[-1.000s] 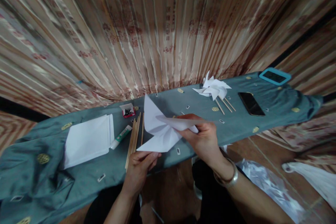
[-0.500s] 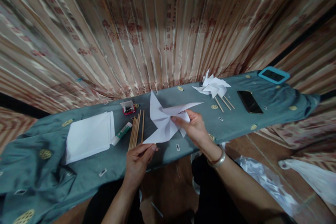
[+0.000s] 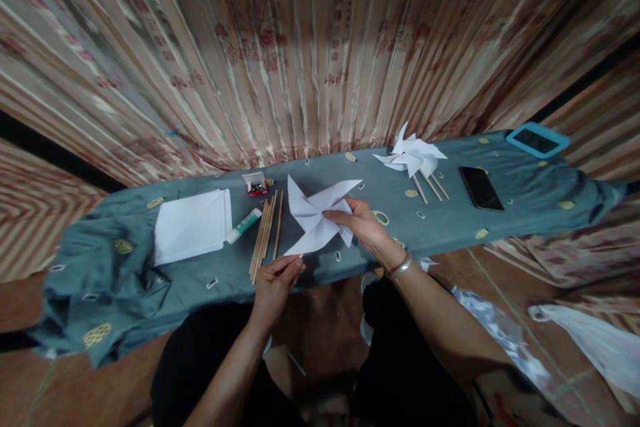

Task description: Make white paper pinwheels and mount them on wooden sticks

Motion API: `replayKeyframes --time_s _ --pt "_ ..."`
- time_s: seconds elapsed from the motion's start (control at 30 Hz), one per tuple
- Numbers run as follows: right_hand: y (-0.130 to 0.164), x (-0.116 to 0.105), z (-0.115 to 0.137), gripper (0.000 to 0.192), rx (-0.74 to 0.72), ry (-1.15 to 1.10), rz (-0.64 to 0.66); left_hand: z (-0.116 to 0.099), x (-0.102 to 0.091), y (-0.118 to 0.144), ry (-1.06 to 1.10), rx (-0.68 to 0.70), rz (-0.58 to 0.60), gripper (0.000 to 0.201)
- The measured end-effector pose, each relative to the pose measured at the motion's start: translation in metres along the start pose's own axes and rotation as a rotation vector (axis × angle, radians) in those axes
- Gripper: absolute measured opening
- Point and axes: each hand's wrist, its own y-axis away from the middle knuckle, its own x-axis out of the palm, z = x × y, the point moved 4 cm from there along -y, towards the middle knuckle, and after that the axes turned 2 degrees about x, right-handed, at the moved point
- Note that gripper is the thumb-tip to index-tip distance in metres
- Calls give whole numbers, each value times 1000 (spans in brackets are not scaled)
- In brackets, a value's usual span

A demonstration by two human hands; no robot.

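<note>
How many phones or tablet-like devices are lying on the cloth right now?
2. A black phone lies flat right of the finished pinwheels; a blue-cased device sits at the table's far right edge.

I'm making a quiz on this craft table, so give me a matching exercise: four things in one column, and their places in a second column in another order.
Things:
1. glue stick
2. phone
3. paper stack
4. folded pinwheel

Places:
A. flat on the cloth near its right end
B. held in both hands above the cloth's near edge
C. between the paper stack and the wooden sticks
D. flat on the cloth, left of the glue stick

Pairs: 1-C, 2-A, 3-D, 4-B
</note>
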Motion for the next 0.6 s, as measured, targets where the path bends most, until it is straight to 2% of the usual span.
replayKeyframes --time_s 0.13,0.2,0.3,0.43,0.6 --pt "1 5 -21 43 73 177 92 20 -10 28 12 -52 -72 39" --pt "2 9 -33 44 96 361 154 33 -15 43 60 -101 -125 41" --pt "2 15 -45 35 109 657 263 51 -19 61 142 -166 -182 46" --pt "-4 18 -47 18 137 859 358 68 -16 71 206 -212 -191 44" --pt "-18 27 -41 7 155 1144 491 79 -16 72 254 -264 -216 43"
